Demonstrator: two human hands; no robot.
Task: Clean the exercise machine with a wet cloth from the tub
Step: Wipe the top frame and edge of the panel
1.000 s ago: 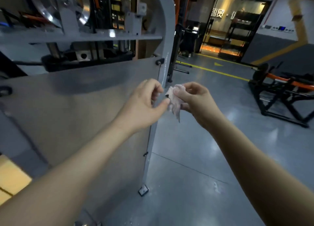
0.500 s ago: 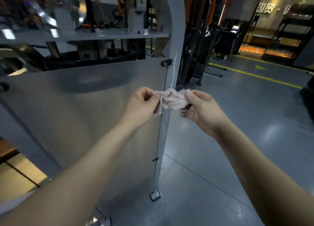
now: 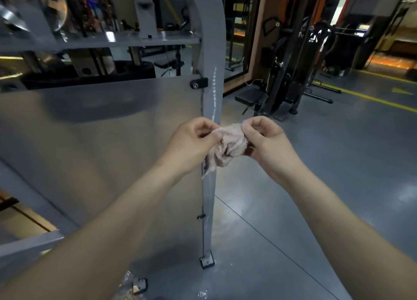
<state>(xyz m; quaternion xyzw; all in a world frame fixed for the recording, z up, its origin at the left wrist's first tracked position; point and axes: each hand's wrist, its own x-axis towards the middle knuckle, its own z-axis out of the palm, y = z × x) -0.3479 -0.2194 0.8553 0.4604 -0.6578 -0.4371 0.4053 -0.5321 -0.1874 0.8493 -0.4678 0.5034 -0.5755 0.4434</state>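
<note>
A small pale pink cloth (image 3: 228,149) hangs bunched between both hands at chest height. My left hand (image 3: 191,143) pinches its left edge and my right hand (image 3: 265,141) pinches its upper right corner. Behind the hands stands the grey exercise machine: a large flat grey panel (image 3: 101,141) and a curved grey upright post (image 3: 211,78) with a streak of white drops down it. The cloth hangs just in front of the post. No tub is in view.
The post ends in a bolted foot plate (image 3: 207,261) on the grey floor. Black gym machines (image 3: 291,78) stand behind to the right, and yellow lines (image 3: 365,97) cross the floor. A weight stack and pulley parts show above the panel.
The view has swung left and closer to the post. The cloth, stretched flat between the hands half a second ago, now droops bunched below them.
</note>
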